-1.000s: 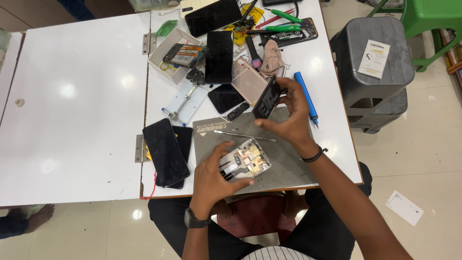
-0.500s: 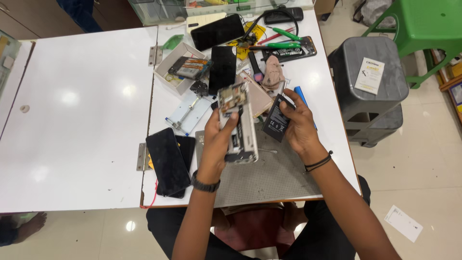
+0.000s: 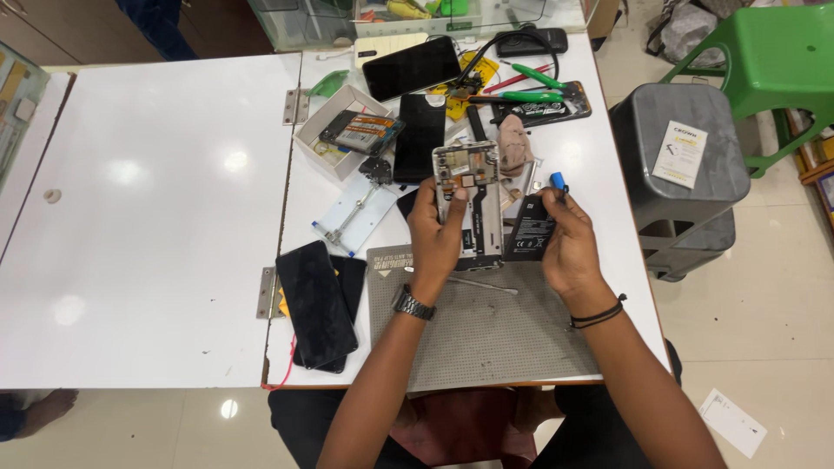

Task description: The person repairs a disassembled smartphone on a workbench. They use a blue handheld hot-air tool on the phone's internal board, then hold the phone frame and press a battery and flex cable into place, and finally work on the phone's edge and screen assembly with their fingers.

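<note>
white table (image 3: pixel 156 217) cluttered, tiled floor | left hand (image 3: pixel 434 239) grips opened phone (image 3: pixel 469 204) | right hand (image 3: pixel 569 252) grips black battery (image 3: pixel 530 230)

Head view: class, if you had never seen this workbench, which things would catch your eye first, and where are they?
First, the opened phone frame at the table's centre, held up over the grey mat by the left hand, its circuit parts bare. Beside it, the right hand holds a black battery. Next come the dark phones stacked at the mat's left and the bright green stool at the far right.
</note>
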Tool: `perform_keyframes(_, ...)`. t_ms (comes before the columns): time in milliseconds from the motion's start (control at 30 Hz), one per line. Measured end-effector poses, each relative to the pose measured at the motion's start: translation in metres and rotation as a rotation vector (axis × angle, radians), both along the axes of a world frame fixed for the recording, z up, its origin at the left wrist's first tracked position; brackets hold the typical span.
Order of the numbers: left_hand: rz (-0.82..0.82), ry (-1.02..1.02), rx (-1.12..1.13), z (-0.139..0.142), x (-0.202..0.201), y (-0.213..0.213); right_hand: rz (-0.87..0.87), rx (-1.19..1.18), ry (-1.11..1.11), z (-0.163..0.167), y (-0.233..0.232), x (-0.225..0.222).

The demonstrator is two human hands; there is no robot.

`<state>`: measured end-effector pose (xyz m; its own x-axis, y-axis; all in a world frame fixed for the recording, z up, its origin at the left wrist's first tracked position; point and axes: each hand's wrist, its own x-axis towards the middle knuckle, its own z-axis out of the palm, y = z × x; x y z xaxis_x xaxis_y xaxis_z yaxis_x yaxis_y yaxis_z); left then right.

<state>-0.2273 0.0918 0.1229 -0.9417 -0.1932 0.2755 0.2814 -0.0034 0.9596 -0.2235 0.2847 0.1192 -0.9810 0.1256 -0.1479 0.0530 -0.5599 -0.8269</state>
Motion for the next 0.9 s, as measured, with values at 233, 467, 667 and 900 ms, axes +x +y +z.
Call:
perform_keyframes(233, 0.067, 0.044, -0.028, -0.003, 0.006, -0.013, -0.069, 0.173, 0.306, 0.003, -0.025, 0.003)
perform_keyframes(467, 0.222, 0.067, -0.026, 0.006, 0.009, -0.032, 0.008, 0.045, 0.298, 0.058, -0.06, -0.013)
perform_keyframes(667, 0.289, 0.032, -0.042, 0.014, 0.005, -0.039, -0.003, 0.012, 0.305, 0.056, -0.072, -0.037)
perform_keyframes(900, 0.26, 0.03, -0.078, 0.007, -0.007, -0.033, 0.001, 0.121, 0.438, 0.013, -0.062, -0.048)
